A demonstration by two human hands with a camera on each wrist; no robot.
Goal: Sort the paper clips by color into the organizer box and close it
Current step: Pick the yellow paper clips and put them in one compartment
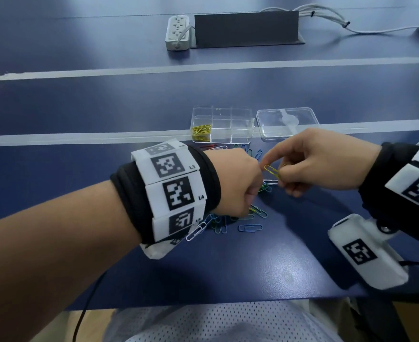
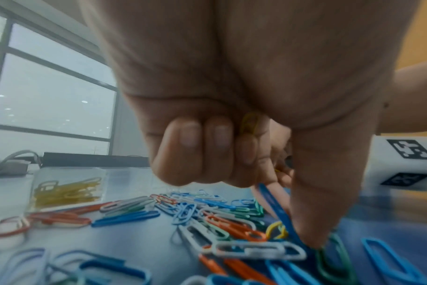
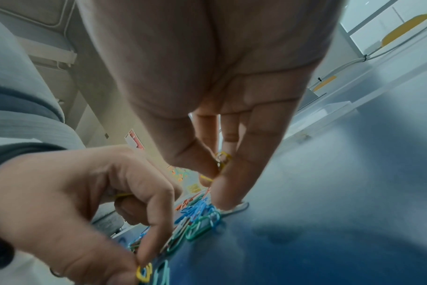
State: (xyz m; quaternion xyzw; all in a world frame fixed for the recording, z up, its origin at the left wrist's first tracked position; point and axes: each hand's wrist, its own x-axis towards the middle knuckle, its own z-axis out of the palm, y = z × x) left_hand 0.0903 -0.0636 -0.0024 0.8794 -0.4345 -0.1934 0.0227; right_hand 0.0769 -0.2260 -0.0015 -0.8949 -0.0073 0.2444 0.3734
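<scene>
Left hand point(image 1: 238, 181) curls over mixed-colour paper clips point(image 1: 249, 227); right hand point(image 1: 312, 161) pinches a thin yellow clip point(image 1: 272, 171).

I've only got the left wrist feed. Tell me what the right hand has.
Observer: The right hand pinches a yellow paper clip in its grip.
Operator: Report the lid.
Observer: The lid lies open on the table, just right of the organizer box.
Operator: Check the other compartments.
Observer: In the head view only the near-left one is filled, with the sorted yellow clips; the others look empty.
</scene>
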